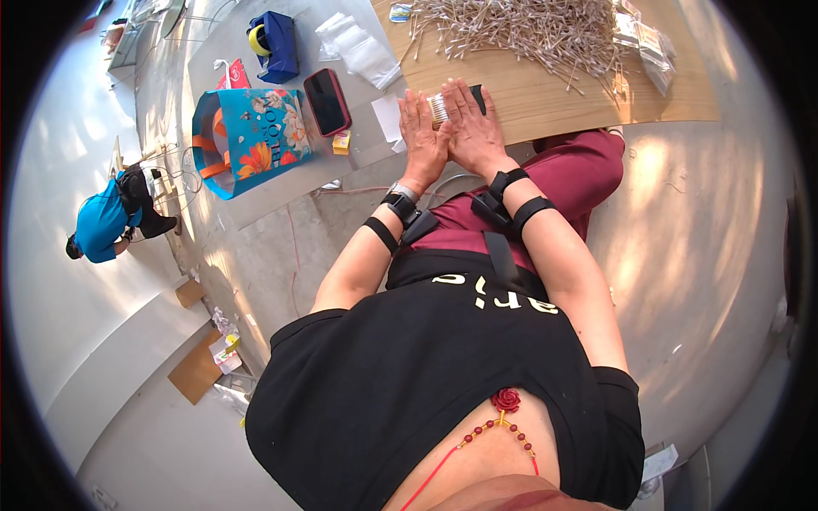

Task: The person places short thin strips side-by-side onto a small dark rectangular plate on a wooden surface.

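Observation:
At the near edge of the wooden board, a small row of cotton swabs (pixel 438 108) lies lined up between my two hands. My left hand (pixel 422 136) rests along the left side of the row, fingers stretched out. From the right, my right hand (pixel 474 129) lies flat with straight fingers, partly over the swabs. The thumbs come close together just below the row. Beside the right fingertips a small black flat object (pixel 478 99) shows in part. Farther back spreads a large heap of loose cotton swabs (pixel 528 34).
Left of the board are a phone (pixel 327 102), a blue flowered bag (pixel 264 140), a blue tape dispenser (pixel 273 51), clear plastic bags (pixel 358 49) and a small yellow box (pixel 342 142). Filled plastic packets (pixel 652 51) lie right of the heap. Far left, a person in blue (pixel 102 221) bends over.

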`<state>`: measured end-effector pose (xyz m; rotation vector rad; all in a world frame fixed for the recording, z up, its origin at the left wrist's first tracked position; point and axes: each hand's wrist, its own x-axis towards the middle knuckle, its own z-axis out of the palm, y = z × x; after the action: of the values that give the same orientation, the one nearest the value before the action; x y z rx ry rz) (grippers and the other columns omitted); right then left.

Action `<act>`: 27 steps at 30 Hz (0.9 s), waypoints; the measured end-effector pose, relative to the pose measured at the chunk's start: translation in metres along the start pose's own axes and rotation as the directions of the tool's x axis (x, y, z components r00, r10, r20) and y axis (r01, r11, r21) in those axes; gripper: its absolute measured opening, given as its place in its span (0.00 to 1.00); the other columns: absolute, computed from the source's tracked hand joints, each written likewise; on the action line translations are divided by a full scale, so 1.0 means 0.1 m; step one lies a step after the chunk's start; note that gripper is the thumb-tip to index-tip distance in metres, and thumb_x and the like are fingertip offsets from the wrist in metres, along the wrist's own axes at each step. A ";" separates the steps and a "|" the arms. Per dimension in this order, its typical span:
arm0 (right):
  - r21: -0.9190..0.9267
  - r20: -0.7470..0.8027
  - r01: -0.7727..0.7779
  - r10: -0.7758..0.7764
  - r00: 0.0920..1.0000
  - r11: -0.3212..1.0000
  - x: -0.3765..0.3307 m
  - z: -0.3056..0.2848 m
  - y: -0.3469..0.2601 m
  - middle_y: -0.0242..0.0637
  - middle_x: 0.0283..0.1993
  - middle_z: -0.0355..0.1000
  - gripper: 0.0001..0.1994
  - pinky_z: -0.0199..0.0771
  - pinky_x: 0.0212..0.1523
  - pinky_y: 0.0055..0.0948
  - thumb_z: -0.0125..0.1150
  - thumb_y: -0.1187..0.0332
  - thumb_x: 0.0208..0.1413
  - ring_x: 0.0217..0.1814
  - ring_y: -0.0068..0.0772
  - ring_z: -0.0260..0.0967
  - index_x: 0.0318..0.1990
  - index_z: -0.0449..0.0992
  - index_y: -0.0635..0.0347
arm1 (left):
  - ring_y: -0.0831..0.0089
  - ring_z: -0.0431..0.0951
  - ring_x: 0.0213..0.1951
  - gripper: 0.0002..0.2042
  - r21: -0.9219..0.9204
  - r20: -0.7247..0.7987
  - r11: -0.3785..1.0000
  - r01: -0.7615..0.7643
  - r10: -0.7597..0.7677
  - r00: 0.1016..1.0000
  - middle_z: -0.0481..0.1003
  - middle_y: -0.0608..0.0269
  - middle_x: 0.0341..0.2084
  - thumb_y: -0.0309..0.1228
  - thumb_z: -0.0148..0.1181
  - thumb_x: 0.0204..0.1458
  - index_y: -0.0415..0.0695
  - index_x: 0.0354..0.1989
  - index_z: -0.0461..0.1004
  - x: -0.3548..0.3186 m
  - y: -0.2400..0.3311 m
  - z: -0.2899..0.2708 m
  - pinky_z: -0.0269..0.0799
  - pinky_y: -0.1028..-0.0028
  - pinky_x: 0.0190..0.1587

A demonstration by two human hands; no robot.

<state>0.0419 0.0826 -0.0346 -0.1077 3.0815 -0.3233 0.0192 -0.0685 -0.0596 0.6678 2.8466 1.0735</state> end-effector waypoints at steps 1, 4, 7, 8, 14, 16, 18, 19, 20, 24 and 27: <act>0.019 -0.011 0.003 -0.003 1.000 1.000 0.00 0.00 0.00 0.39 0.88 0.37 0.42 0.16 0.85 0.52 0.45 0.50 0.67 0.91 0.36 0.26 0.84 0.40 0.56 | 0.40 0.32 0.82 0.40 -0.024 -0.010 1.000 -0.009 0.009 1.000 0.35 0.38 0.82 0.55 0.42 0.73 0.38 0.82 0.45 0.00 0.00 0.00 0.31 0.50 0.80; -0.001 0.003 0.022 -0.022 1.000 1.000 -0.01 -0.02 0.01 0.41 0.88 0.39 0.42 0.17 0.85 0.53 0.47 0.51 0.68 0.91 0.39 0.29 0.84 0.41 0.53 | 0.39 0.33 0.82 0.40 -0.059 -0.015 0.998 -0.007 0.006 1.000 0.36 0.35 0.81 0.57 0.41 0.73 0.35 0.81 0.47 0.01 0.03 -0.01 0.33 0.49 0.80; 0.045 0.015 0.027 -0.028 1.000 0.999 0.00 -0.02 0.01 0.43 0.88 0.37 0.43 0.16 0.85 0.53 0.49 0.51 0.67 0.91 0.41 0.28 0.84 0.38 0.50 | 0.38 0.33 0.82 0.41 -0.050 -0.021 0.999 -0.009 0.008 1.000 0.36 0.32 0.80 0.58 0.39 0.73 0.33 0.80 0.47 0.01 0.07 -0.03 0.34 0.49 0.80; 0.042 0.003 0.032 -0.033 0.999 0.999 0.00 -0.01 0.01 0.45 0.88 0.37 0.43 0.16 0.85 0.53 0.49 0.51 0.67 0.91 0.42 0.27 0.84 0.38 0.50 | 0.38 0.33 0.82 0.42 -0.043 -0.025 0.999 -0.012 0.011 1.000 0.36 0.31 0.80 0.59 0.38 0.73 0.32 0.80 0.47 0.01 0.08 -0.03 0.33 0.49 0.80; 0.021 -0.038 0.071 -0.070 0.997 0.997 0.02 0.09 -0.05 0.51 0.88 0.34 0.43 0.15 0.85 0.52 0.48 0.53 0.68 0.91 0.49 0.25 0.85 0.37 0.48 | 0.38 0.31 0.82 0.42 -0.048 -0.010 0.999 0.007 -0.007 1.000 0.34 0.30 0.80 0.60 0.36 0.73 0.32 0.80 0.46 0.01 0.12 -0.04 0.31 0.48 0.80; -0.049 0.030 0.092 -0.090 0.995 0.995 0.02 0.04 -0.13 0.52 0.88 0.33 0.42 0.15 0.85 0.52 0.47 0.53 0.69 0.91 0.50 0.24 0.85 0.37 0.48 | 0.37 0.31 0.81 0.43 -0.074 -0.001 0.997 0.012 -0.012 1.000 0.33 0.29 0.80 0.59 0.39 0.72 0.33 0.80 0.45 0.02 0.10 -0.05 0.31 0.47 0.80; -0.048 0.045 0.085 -0.083 0.996 0.995 0.02 0.01 -0.14 0.50 0.88 0.34 0.41 0.15 0.85 0.52 0.47 0.54 0.69 0.91 0.48 0.24 0.85 0.38 0.48 | 0.37 0.30 0.81 0.43 -0.081 0.006 0.997 0.016 -0.016 1.000 0.32 0.29 0.80 0.59 0.39 0.72 0.33 0.80 0.45 0.02 0.10 -0.06 0.30 0.47 0.80; -0.049 0.054 0.080 -0.077 0.996 0.996 0.01 0.00 -0.14 0.49 0.88 0.34 0.41 0.15 0.85 0.52 0.47 0.54 0.69 0.91 0.47 0.24 0.85 0.38 0.48 | 0.38 0.30 0.82 0.42 -0.076 0.007 0.997 0.017 -0.017 1.000 0.32 0.30 0.80 0.59 0.37 0.73 0.33 0.80 0.45 0.02 0.11 -0.06 0.30 0.48 0.80; -0.074 0.048 0.065 -0.061 0.997 0.995 0.01 0.00 -0.15 0.47 0.88 0.34 0.41 0.15 0.84 0.53 0.47 0.53 0.69 0.91 0.45 0.25 0.85 0.39 0.49 | 0.39 0.30 0.82 0.42 -0.071 0.009 0.997 0.018 -0.017 1.000 0.32 0.31 0.80 0.59 0.36 0.73 0.33 0.80 0.45 0.02 0.12 -0.07 0.30 0.49 0.80; -0.013 0.070 -0.031 0.032 0.997 0.999 0.00 -0.03 -0.04 0.40 0.89 0.34 0.45 0.14 0.83 0.58 0.50 0.46 0.67 0.91 0.37 0.26 0.84 0.40 0.53 | 0.38 0.31 0.82 0.42 -0.058 -0.014 0.998 0.004 -0.005 1.000 0.33 0.30 0.80 0.59 0.38 0.73 0.33 0.80 0.45 0.02 0.09 -0.04 0.30 0.48 0.80; -0.093 0.123 -0.071 0.083 0.989 0.993 -0.01 -0.12 0.09 0.37 0.89 0.34 0.50 0.12 0.83 0.62 0.51 0.35 0.63 0.91 0.34 0.24 0.84 0.41 0.54 | 0.36 0.32 0.81 0.43 -0.073 -0.019 0.997 0.008 -0.009 1.000 0.34 0.29 0.80 0.59 0.43 0.72 0.33 0.80 0.46 0.02 0.07 -0.04 0.31 0.47 0.80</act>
<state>0.0422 0.0940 -0.0245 -0.0110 2.9646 -0.1700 0.0200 -0.0652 -0.0520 0.6428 2.8082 1.1822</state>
